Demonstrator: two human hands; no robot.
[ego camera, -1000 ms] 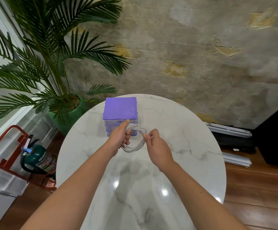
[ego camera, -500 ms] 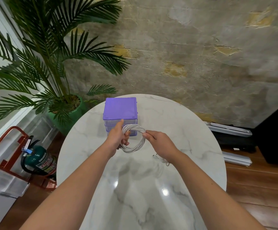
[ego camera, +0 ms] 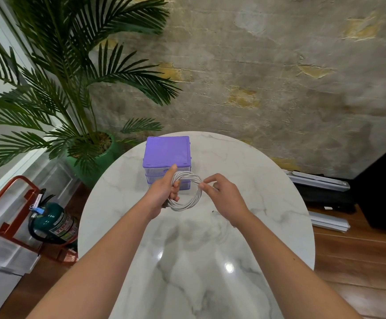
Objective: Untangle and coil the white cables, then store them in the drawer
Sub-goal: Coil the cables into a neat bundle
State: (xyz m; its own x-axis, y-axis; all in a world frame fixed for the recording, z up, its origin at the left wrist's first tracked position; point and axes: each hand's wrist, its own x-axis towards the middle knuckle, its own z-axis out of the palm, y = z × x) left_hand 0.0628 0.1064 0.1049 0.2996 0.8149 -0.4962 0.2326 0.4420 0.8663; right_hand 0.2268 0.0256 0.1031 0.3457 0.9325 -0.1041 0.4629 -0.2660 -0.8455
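A white cable is wound into a round coil of several loops, held up above the round marble table. My left hand is closed around the coil's left side, thumb pointing up. My right hand pinches the coil's right side between thumb and forefinger. Just behind the coil stands a small purple drawer unit with clear drawer fronts, all pushed in. The coil and my left hand cover part of those fronts.
A potted palm in a green pot stands left of the table. On the floor at lower left lies a green fire extinguisher in a red frame. Grey metal rails and a black cabinet stand at the right.
My right hand swung out right and down with the cable's loose end, then came back to the coil's right side. The loose tail is no longer visible; my left hand held still.
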